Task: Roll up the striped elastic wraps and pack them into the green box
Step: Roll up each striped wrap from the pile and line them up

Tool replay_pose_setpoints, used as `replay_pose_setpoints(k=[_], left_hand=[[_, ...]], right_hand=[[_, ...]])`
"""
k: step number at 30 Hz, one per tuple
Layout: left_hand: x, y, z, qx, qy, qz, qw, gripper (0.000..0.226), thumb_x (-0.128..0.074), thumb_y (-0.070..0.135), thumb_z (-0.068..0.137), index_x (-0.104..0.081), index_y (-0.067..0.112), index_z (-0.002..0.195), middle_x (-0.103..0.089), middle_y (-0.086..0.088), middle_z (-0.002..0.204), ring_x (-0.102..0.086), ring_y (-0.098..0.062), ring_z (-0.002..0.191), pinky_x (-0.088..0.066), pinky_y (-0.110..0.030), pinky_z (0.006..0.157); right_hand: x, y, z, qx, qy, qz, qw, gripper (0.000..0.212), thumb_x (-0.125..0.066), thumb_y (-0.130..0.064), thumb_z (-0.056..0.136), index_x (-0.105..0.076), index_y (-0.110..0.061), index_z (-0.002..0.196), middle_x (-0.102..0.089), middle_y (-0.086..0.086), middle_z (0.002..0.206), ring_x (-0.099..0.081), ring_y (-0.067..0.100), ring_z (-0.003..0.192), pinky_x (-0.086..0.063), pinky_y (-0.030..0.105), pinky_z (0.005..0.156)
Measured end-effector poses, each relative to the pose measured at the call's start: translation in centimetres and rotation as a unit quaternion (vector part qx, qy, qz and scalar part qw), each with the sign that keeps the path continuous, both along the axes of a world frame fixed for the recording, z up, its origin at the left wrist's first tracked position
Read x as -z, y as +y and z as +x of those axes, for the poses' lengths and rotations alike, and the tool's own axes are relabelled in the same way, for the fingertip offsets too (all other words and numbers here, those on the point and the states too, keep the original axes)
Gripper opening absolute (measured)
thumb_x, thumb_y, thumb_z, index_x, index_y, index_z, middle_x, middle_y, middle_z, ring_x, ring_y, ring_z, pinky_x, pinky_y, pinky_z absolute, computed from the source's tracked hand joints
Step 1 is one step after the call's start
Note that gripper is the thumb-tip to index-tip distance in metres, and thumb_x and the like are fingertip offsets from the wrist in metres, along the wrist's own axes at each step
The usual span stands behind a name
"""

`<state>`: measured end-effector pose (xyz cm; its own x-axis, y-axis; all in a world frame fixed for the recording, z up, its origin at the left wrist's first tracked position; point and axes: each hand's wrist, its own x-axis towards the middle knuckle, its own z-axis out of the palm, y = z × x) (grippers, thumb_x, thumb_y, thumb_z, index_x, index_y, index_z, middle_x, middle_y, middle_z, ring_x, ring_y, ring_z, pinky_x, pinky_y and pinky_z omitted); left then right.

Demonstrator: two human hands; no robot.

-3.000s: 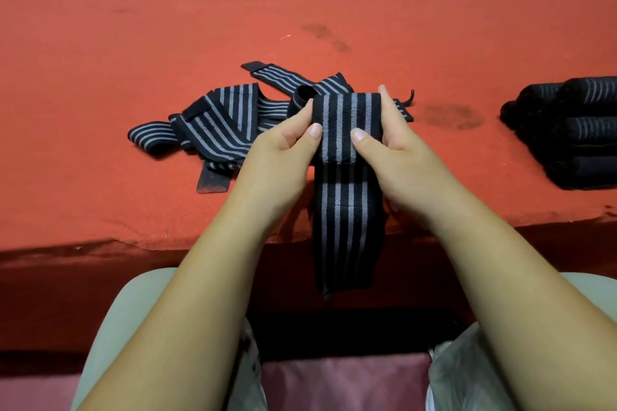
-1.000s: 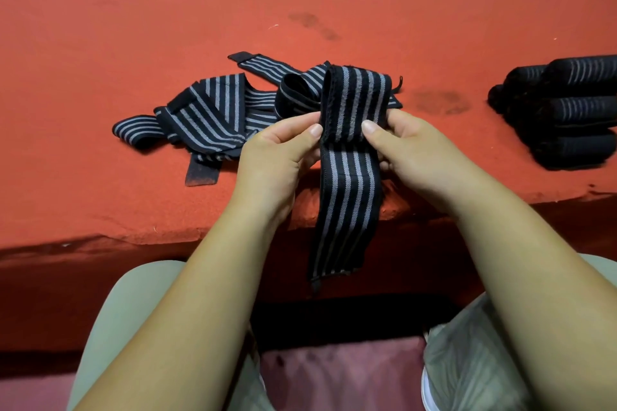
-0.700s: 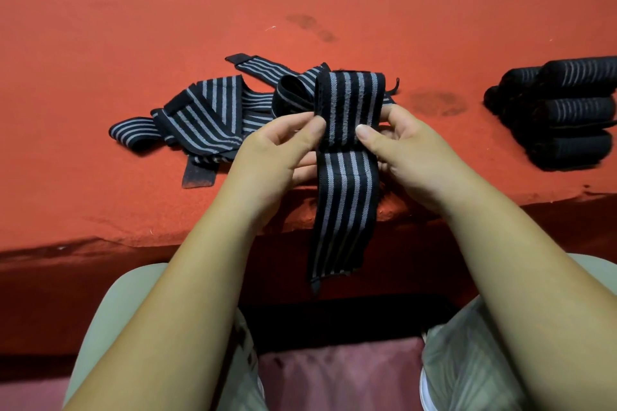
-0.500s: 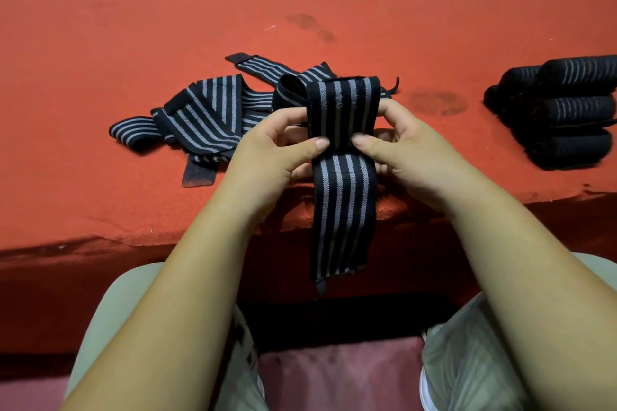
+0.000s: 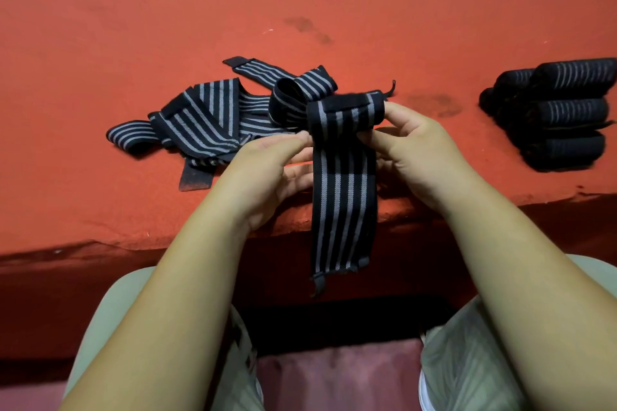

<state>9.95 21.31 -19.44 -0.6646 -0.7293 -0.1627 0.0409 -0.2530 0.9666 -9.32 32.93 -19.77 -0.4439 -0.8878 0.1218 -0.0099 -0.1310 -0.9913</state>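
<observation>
Head view: the person sits at a red counter (image 5: 133, 27) with one striped wrap (image 5: 344, 197) held up between both hands. Half a second ago its top end stood flat and upright. Now that end has been turned over on itself into a first tight coil, lying crosswise just above the fingers (image 5: 394, 110). The left hand (image 5: 267, 170) pinches the wrap's left edge just under the coil, thumb on top. The right hand (image 5: 414, 150) has its fingers curled round the coil's right end. Both hands grip the fabric, neither is free.

The rest of the wrap hangs straight down past the counter's front edge toward the lap, so most of its length looks unrolled. I'd say the rolling of this one has only just started.

Several loose wraps (image 5: 207, 120) lie tangled on the counter to the left, just beyond the left hand. A stack of finished rolls (image 5: 561, 117) sits well apart on the right. No box shows anywhere, so packing seems a long way off.
</observation>
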Motion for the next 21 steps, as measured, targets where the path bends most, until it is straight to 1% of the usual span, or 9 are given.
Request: replay_pose_setpoints(k=[3,4,6,9,11,13,16,19,21], left_hand=[[-1.1,0.8,0.1,0.030,-0.008,-0.022,0.999,0.049,-0.053,0.048,0.111,-0.074,0.008,0.131,-0.078,-0.012,0.126,-0.073,-0.033,0.121,-0.059,-0.045,0.105],[-1.5,1.1,0.1,0.034,-0.004,-0.024,0.999,0.052,-0.052,0.051,0.111,-0.074,0.009,0.131,-0.079,-0.010,0.126,-0.074,-0.032,0.122,-0.059,-0.045,0.105],[-1.8,1.5,0.1,0.040,0.007,-0.022,0.999,0.051,-0.052,0.051,0.111,-0.074,0.010,0.133,-0.079,-0.010,0.126,-0.074,-0.031,0.121,-0.058,-0.047,0.107],[-1.7,1.4,0.4,0.048,0.009,-0.031,0.998,0.039,-0.058,0.035,0.111,-0.072,0.007,0.135,-0.078,-0.014,0.127,-0.075,-0.032,0.120,-0.054,-0.052,0.112],[-1.4,1.2,0.5,0.039,0.018,-0.043,0.998,0.031,-0.064,0.020,0.108,-0.071,0.003,0.134,-0.078,-0.014,0.126,-0.076,-0.031,0.119,-0.056,-0.051,0.111],[-1.1,1.2,0.4,0.030,0.038,-0.044,0.998,0.031,-0.066,0.009,0.104,-0.070,0.001,0.134,-0.078,-0.013,0.126,-0.075,-0.029,0.119,-0.059,-0.045,0.107],[-0.8,1.3,0.0,0.022,0.070,-0.047,0.996,0.032,-0.067,0.000,0.101,-0.070,-0.001,0.133,-0.077,-0.015,0.128,-0.074,-0.030,0.121,-0.061,-0.037,0.100],[-0.4,1.5,-0.5,0.001,0.106,-0.040,0.994,0.036,-0.068,-0.005,0.098,-0.069,-0.003,0.134,-0.076,-0.018,0.129,-0.073,-0.033,0.124,-0.058,-0.046,0.108],[-0.3,1.7,-0.7,-0.029,0.116,-0.047,0.992,0.039,-0.070,-0.007,0.096,-0.068,-0.002,0.134,-0.077,-0.017,0.128,-0.074,-0.033,0.122,-0.055,-0.051,0.111]], right_hand=[[0.0,-0.1,0.1,0.006,0.006,-0.009,1.000,0.034,-0.075,-0.010,0.098,-0.080,-0.030,0.125,-0.075,0.028,0.117,-0.070,0.033,0.102,-0.052,0.052,0.096],[-0.1,0.0,0.1,0.010,0.011,-0.011,1.000,0.035,-0.074,-0.006,0.098,-0.080,-0.029,0.125,-0.078,0.022,0.116,-0.074,0.034,0.106,-0.056,0.053,0.100],[-0.1,-0.1,0.1,0.013,0.014,-0.008,1.000,0.037,-0.075,-0.005,0.097,-0.081,-0.029,0.124,-0.079,0.018,0.118,-0.076,0.033,0.111,-0.053,0.060,0.108],[-0.1,-0.1,0.1,0.009,0.004,0.005,1.000,0.038,-0.068,-0.003,0.098,-0.082,-0.029,0.122,-0.078,0.020,0.119,-0.070,0.029,0.106,-0.051,0.060,0.110],[-0.4,-0.1,0.1,-0.003,-0.022,0.009,1.000,0.043,-0.053,0.001,0.100,-0.081,-0.021,0.124,-0.080,0.015,0.119,-0.074,0.027,0.112,-0.056,0.049,0.104],[-0.7,0.0,0.3,-0.028,-0.047,0.003,0.998,0.042,-0.047,-0.001,0.104,-0.078,-0.015,0.128,-0.080,0.011,0.122,-0.074,0.024,0.118,-0.056,0.041,0.103],[-1.0,0.5,0.2,-0.049,-0.015,-0.001,0.999,0.032,-0.054,-0.014,0.110,-0.073,-0.021,0.136,-0.078,0.005,0.129,-0.072,0.021,0.122,-0.055,0.043,0.107],[-0.9,0.7,-0.2,-0.050,0.010,0.026,0.998,0.045,-0.064,-0.022,0.108,-0.059,-0.035,0.151,-0.078,0.005,0.128,-0.075,0.023,0.109,-0.063,0.040,0.093],[-1.0,0.8,-0.2,-0.064,0.014,0.044,0.997,0.042,-0.062,-0.026,0.110,-0.059,-0.030,0.152,-0.078,0.010,0.125,-0.076,0.027,0.103,-0.062,0.040,0.085]])
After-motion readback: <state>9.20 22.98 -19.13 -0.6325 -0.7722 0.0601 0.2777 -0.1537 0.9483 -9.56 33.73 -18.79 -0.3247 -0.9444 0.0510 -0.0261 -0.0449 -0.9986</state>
